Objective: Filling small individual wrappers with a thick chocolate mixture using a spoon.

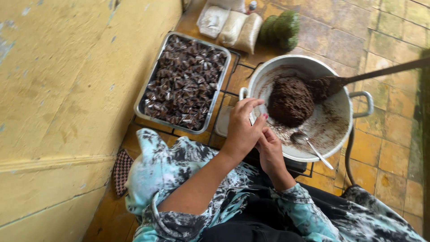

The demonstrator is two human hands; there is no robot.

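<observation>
Wrapping step in hand, by the look of it: left hand (242, 130) cupped over right hand (270, 150), fingers narrowed together at the near rim of the metal pot (340, 130), contents between them hidden. Dark brown paste (291, 101) heaped mid-pot beside wooden paddle (331, 84) and spoon (309, 145). Next likely: wrapped piece over to the full tray of wrapped sweets (183, 83) just left.
</observation>
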